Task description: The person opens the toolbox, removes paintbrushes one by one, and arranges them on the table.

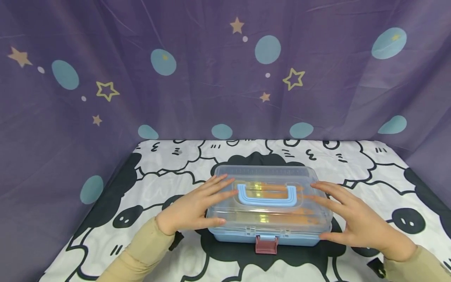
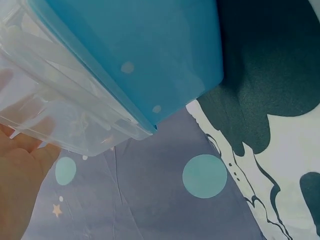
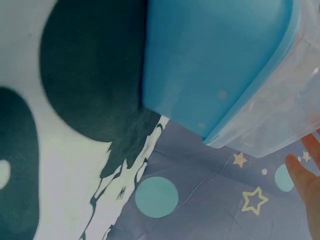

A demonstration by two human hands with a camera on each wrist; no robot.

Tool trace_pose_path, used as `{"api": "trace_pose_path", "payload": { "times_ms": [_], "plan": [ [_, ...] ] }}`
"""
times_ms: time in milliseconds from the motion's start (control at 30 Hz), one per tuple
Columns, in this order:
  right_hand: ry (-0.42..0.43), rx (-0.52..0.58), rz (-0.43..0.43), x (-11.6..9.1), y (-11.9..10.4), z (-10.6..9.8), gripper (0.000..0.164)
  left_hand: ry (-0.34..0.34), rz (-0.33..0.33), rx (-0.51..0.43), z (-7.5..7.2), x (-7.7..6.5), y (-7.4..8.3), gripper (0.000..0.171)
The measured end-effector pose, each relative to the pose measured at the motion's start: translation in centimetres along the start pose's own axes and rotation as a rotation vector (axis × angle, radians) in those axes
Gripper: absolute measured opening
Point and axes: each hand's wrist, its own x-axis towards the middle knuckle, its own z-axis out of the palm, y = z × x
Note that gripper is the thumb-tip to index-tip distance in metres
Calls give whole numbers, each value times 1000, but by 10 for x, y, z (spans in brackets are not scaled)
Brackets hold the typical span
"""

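Note:
A plastic storage box with a light blue base (image 1: 236, 238) and a clear lid (image 1: 267, 170) sits on the cloth in the head view. Its blue handle (image 1: 267, 202) lies flat on the lid, and a dark pink latch (image 1: 266, 245) juts out at the front. Through the lid show orange and yellowish items (image 1: 299, 217). My left hand (image 1: 193, 205) is spread over the box's left end, fingers straight at the lid. At the right end my right hand (image 1: 356, 221) does likewise, thumb by the front corner. Both wrist views show the blue base (image 2: 150, 50) from the side.
Beneath the box spreads a white cloth (image 1: 197, 254) printed with black cartoon shapes. A purple curtain (image 1: 211, 86) with stars and teal ovals stands behind it and along both sides.

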Motion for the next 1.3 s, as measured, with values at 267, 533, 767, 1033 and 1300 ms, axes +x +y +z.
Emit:
{"api": "trace_pose_path", "payload": {
  "times_ms": [267, 533, 767, 1033, 1300],
  "plan": [
    [-97, -38, 25, 4, -7, -6, 83, -3, 4, 7, -1, 0, 0, 63],
    [-51, -38, -8, 9, -9, -6, 73, 14, 26, 14, -4, 3, -2, 62],
    [-8, -7, -34, 11, -9, -8, 68, 37, 38, 3, -5, 6, -5, 63],
    [10, 4, -63, 15, -9, -12, 65, 65, 39, 0, -6, 7, -5, 62],
    [22, 13, -85, 16, -8, -13, 64, 91, 51, 13, -6, 6, -5, 63]
  ]
}}
